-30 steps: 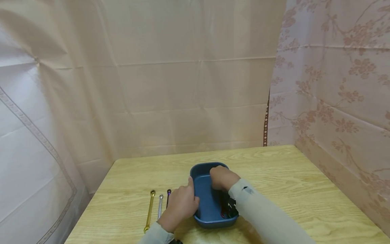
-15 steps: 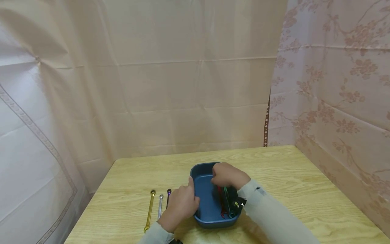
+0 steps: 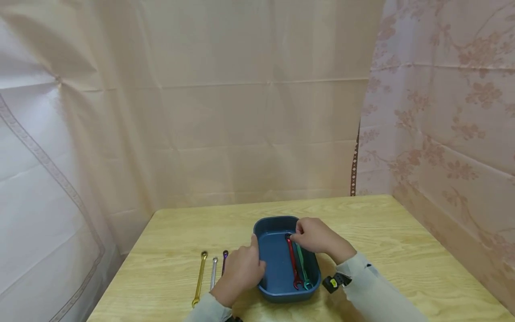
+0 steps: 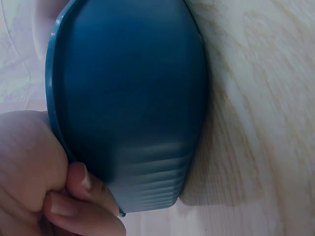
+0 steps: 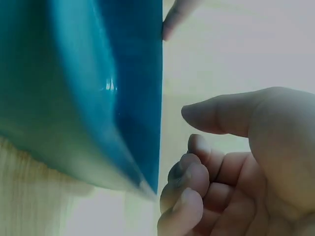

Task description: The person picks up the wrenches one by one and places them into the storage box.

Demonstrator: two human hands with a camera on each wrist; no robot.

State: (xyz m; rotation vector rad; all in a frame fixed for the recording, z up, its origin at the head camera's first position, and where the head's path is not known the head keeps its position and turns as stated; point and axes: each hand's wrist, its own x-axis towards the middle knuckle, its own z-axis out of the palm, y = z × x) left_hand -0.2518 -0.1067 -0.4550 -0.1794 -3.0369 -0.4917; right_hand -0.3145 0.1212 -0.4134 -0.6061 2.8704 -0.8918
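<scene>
The left hand (image 3: 240, 273) reaches in from the near edge, forearm in a pale sleeve, and grips the left wall of the dark blue rounded-rectangular plastic tray (image 3: 268, 259). Its thumb lies over the rim on the inner side; in the left wrist view the curled fingers (image 4: 78, 206) press against the tray's outer wall (image 4: 133, 98) near a rounded corner. The wall is smooth and matte, with faint ribbing at the corner.

The right hand (image 3: 315, 235) comes in from the right, forearm angled across the near right corner of the tray, a small black and yellow device strapped at the wrist. The hand sits over the tray's far right part. Its fingers are curled, with the tips at the far end of the red metal wrench (image 3: 293, 261). Whether they pinch the wrench head or only touch it cannot be told. In the right wrist view the fingers (image 5: 197, 182) are loosely curled beside the tray wall (image 5: 98, 98), the thumb extended, and no wrench is seen between them.

The red wrench lies lengthwise on the tray floor, its open jaw toward the near wall. A green metal wrench (image 3: 302, 268) lies just beside it on the right, parallel.

On the light wood-grain table (image 3: 402, 250), left of the tray, three slim wrenches lie parallel: a gold one (image 3: 200, 277), a silver one (image 3: 213, 273) and a purple one (image 3: 224, 261), the last partly hidden by the left hand.
</scene>
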